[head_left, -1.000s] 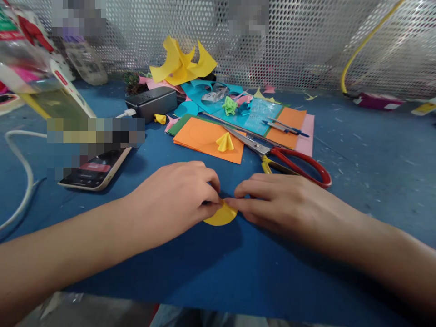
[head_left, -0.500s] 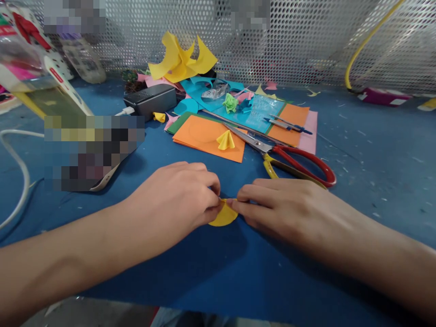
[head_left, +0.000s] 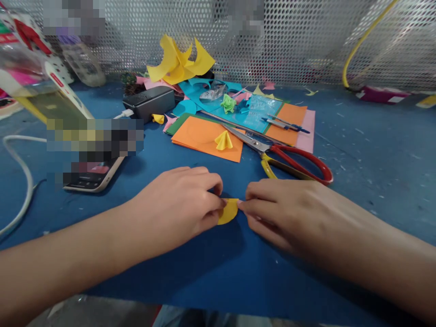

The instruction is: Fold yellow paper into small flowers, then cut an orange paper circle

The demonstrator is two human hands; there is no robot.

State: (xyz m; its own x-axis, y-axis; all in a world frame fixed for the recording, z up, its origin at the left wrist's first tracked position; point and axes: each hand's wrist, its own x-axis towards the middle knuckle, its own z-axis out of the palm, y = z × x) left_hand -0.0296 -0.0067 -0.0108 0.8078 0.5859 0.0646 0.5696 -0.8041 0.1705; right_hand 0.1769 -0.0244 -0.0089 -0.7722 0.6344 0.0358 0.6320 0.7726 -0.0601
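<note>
A small yellow paper piece [head_left: 229,212] with a straight far edge and a rounded near edge lies between my hands at the middle of the table. My left hand [head_left: 189,197] pinches its left part, hiding that side. The fingertips of my right hand [head_left: 277,209] are pressed together at its right corner. Just beyond, a pleated yellow paper fan [head_left: 224,141] sits on orange paper sheets [head_left: 200,136]. Scissors with red and yellow handles [head_left: 254,143] lie partly on the sheets, beyond my right hand.
A phone [head_left: 91,175] leans at left near a white cable [head_left: 23,181] and a bottle of liquid [head_left: 44,95]. Behind are a black box [head_left: 150,102], yellow scraps [head_left: 180,63], blue paper [head_left: 235,116] and a compass [head_left: 286,123]. Perforated metal [head_left: 299,41] closes the back of the blue table.
My right fingers have slid outward from the paper's straight edge to its right corner. My left fingers cover more of the left side. The view has shifted slightly.
</note>
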